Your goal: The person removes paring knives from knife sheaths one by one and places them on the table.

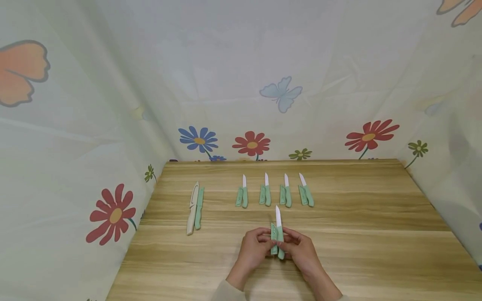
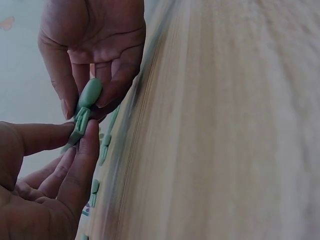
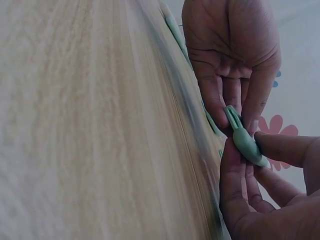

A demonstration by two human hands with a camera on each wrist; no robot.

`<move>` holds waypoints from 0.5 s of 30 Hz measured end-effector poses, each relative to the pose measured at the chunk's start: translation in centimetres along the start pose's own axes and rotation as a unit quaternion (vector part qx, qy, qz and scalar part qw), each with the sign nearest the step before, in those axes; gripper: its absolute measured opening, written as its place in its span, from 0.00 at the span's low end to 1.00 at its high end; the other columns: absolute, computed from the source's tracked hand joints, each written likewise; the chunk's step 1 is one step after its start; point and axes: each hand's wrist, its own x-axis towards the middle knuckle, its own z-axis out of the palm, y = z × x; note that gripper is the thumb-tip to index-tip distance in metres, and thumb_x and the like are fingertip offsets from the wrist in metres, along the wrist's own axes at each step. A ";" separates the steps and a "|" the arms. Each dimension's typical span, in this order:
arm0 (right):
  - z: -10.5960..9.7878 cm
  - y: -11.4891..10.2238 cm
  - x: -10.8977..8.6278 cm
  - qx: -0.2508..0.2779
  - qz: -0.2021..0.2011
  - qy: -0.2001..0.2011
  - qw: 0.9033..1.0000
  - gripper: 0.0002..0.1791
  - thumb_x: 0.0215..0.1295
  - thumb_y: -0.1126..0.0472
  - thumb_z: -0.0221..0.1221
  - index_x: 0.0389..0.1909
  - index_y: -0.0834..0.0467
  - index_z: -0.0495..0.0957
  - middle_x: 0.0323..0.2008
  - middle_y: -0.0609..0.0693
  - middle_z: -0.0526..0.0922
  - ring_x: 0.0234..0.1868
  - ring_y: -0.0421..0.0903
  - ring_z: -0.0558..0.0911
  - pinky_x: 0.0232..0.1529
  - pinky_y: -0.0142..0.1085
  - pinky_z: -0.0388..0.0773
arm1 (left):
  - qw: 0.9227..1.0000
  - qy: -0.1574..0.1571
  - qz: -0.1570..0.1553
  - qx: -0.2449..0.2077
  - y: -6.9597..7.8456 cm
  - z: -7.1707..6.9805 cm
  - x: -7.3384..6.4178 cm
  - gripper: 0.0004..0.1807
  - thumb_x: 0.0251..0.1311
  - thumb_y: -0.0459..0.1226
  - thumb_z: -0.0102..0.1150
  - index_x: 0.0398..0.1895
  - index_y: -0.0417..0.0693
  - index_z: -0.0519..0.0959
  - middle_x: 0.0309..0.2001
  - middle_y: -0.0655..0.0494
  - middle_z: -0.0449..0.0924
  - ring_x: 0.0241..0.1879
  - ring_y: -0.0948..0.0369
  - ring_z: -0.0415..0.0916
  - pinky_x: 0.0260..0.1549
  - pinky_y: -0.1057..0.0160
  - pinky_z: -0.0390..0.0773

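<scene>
Near the table's front, my left hand [image 1: 255, 247] pinches a green knife sheath [image 1: 273, 244] between thumb and fingers. Beside it, my right hand [image 1: 302, 253] pinches the green handle of a small paring knife [image 1: 280, 236], its white blade bare and pointing away from me. Sheath and handle lie side by side, close together. The left wrist view shows the sheath [image 2: 80, 125] end-on under the rounded handle end [image 2: 90, 93]. In the right wrist view the handle [image 3: 247, 146] sits between the right thumb and fingers, the sheath [image 3: 232, 118] between the left ones.
Farther back, several green paring knives [image 1: 266, 190] lie in a row, each with its sheath [image 1: 239, 196] at its left. To the left, a cream knife [image 1: 192, 211] lies beside a green piece [image 1: 199, 209]. A flowered curtain [image 1: 233, 104] surrounds the wooden table [image 1: 357, 251].
</scene>
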 end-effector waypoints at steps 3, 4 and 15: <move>0.0 -0.1 -0.1 0.002 -0.001 -0.004 1.000 0.29 0.62 0.73 0.67 0.65 0.66 0.77 0.42 0.59 0.86 0.35 0.47 0.85 0.31 0.35 0.86 | 1.000 -0.001 -0.001 -0.002 0.0 0.0 0.0 0.15 0.62 0.28 0.67 0.52 0.39 0.84 0.34 0.51 0.90 0.34 0.62 0.87 0.29 0.66 0.87; 0.0 -0.1 -0.1 0.003 -0.002 -0.005 1.000 0.29 0.62 0.73 0.67 0.65 0.67 0.77 0.42 0.59 0.86 0.35 0.47 0.85 0.31 0.35 0.86 | 1.000 -0.001 -0.001 -0.003 0.1 0.0 -0.1 0.15 0.62 0.28 0.67 0.52 0.38 0.84 0.34 0.51 0.90 0.34 0.62 0.87 0.29 0.65 0.88; 0.1 0.1 -0.1 0.006 -0.005 -0.007 1.000 0.29 0.62 0.73 0.68 0.65 0.67 0.77 0.43 0.59 0.87 0.36 0.47 0.86 0.30 0.35 0.86 | 1.000 -0.001 0.000 0.002 0.3 0.0 -0.2 0.15 0.62 0.28 0.66 0.52 0.38 0.83 0.33 0.51 0.90 0.32 0.62 0.86 0.29 0.66 0.87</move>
